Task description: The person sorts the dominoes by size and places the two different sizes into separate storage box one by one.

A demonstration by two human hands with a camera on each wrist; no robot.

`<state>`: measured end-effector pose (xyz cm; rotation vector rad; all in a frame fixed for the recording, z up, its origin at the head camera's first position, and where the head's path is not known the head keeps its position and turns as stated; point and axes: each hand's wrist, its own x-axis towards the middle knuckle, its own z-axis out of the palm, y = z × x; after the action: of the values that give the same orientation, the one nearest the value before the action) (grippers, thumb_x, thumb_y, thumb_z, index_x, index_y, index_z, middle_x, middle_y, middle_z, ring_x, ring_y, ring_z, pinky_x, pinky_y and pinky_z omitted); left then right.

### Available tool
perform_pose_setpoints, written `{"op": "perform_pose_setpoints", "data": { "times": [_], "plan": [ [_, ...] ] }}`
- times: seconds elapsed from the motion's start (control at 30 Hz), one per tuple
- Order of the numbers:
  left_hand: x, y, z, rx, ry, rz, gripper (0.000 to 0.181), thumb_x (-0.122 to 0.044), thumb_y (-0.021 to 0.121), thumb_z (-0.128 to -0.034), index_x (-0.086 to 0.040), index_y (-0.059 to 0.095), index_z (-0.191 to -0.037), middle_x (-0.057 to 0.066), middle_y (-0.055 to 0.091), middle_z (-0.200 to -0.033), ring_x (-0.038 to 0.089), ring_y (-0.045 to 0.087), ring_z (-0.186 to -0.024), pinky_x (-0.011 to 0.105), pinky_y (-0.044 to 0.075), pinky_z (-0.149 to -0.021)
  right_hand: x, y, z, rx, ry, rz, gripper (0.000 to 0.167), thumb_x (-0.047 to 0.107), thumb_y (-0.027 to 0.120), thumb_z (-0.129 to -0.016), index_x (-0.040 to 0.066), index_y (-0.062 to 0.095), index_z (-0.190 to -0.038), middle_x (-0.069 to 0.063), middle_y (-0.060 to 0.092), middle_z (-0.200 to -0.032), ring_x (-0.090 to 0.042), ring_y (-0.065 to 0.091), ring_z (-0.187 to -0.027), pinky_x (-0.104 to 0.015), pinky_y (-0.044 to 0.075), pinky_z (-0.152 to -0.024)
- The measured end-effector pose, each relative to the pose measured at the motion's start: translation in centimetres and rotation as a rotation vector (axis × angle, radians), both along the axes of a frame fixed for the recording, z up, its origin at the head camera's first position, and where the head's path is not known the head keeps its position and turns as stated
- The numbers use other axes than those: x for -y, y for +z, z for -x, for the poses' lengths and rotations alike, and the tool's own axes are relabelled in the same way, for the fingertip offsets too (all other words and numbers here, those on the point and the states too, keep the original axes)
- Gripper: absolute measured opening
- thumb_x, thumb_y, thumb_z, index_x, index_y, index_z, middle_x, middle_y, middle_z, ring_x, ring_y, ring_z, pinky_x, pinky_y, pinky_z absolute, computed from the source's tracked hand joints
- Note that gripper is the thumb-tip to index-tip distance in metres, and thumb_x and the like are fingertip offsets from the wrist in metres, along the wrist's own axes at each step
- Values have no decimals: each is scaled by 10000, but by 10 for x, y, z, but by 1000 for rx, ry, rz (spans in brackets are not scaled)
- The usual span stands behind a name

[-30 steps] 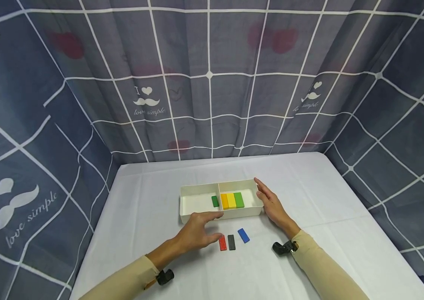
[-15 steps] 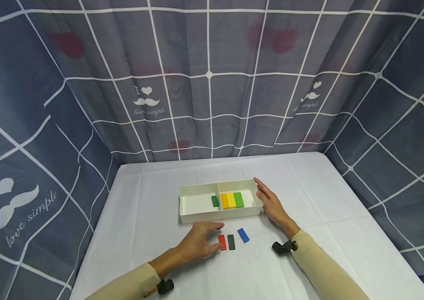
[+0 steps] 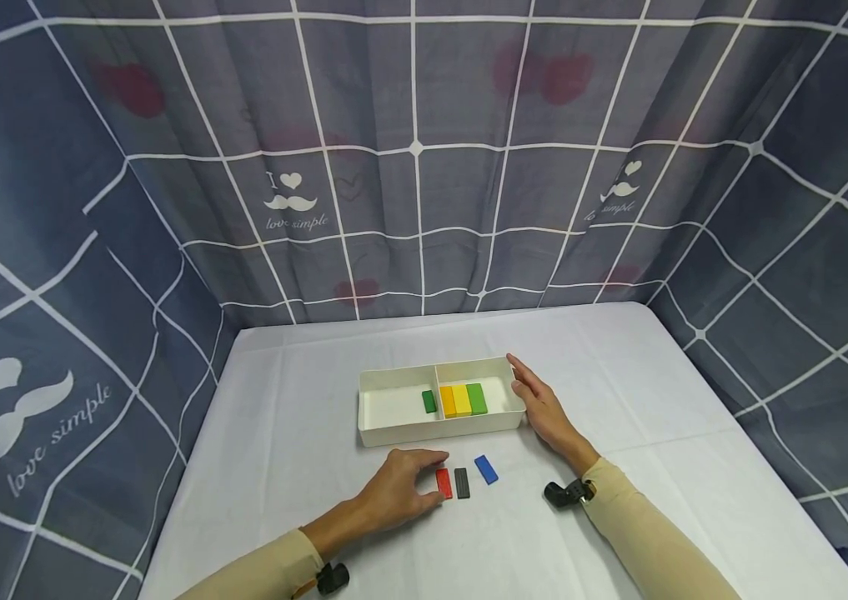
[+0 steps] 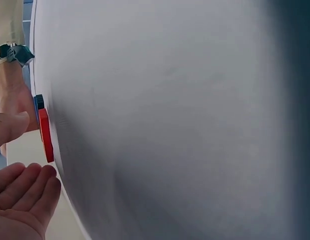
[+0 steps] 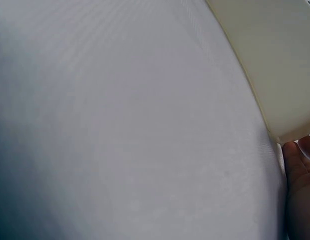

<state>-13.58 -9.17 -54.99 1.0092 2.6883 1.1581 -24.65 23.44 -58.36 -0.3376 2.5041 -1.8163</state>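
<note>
My left hand is low over the table beside a red block, thumb and fingers spread apart around its ends. In the left wrist view that red block stands between the thumb and the fingertips, with a visible gap to the fingers. A dark grey block and a tilted blue block lie to its right. My right hand rests its fairly straight fingers along the right end of a white two-compartment box; the right wrist view shows those fingers at the box corner.
Inside the right compartment, orange, yellow and light green blocks stand side by side against the divider. A dark green block lies in the left compartment. Grid-patterned curtains enclose the white-covered table.
My left hand has drawn back from the box's front edge toward the red block, its fingers now just above that block's far end. The right hand and the box have stayed put.
</note>
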Motion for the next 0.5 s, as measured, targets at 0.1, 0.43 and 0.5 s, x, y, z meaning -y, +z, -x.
{"op": "perform_pose_setpoints", "data": {
  "times": [0.1, 0.43, 0.5],
  "plan": [
    [0, -1, 0, -2, -6, 8, 533, -55, 924, -850, 40, 740, -1341, 143, 793, -1314, 227, 757, -1242, 368, 617, -1065, 1, -1, 0, 5, 3, 4, 548, 314, 460, -1197, 290, 353, -1733, -129, 325, -1794, -412, 272, -1669, -633, 209, -1351],
    [-4, 4, -1, 19, 4, 98, 562, -126, 923, -885, -10, 725, -1398, 78, 778, -1363, 195, 736, -1279, 350, 597, -1098, -1, -1, 0, 8, -6, 3, 552, 304, 471, -1192, 288, 357, -1732, -175, 332, -1783, -441, 273, -1662, -646, 207, -1347],
    [-5, 3, -1, 1, 4, 106, 559, -122, 928, -878, -10, 730, -1389, 77, 782, -1353, 195, 742, -1268, 347, 603, -1087, -1, -1, 0, 5, -6, -2, 554, 306, 473, -1191, 287, 357, -1732, -174, 338, -1780, -441, 281, -1659, -648, 213, -1345]
  ]
}}
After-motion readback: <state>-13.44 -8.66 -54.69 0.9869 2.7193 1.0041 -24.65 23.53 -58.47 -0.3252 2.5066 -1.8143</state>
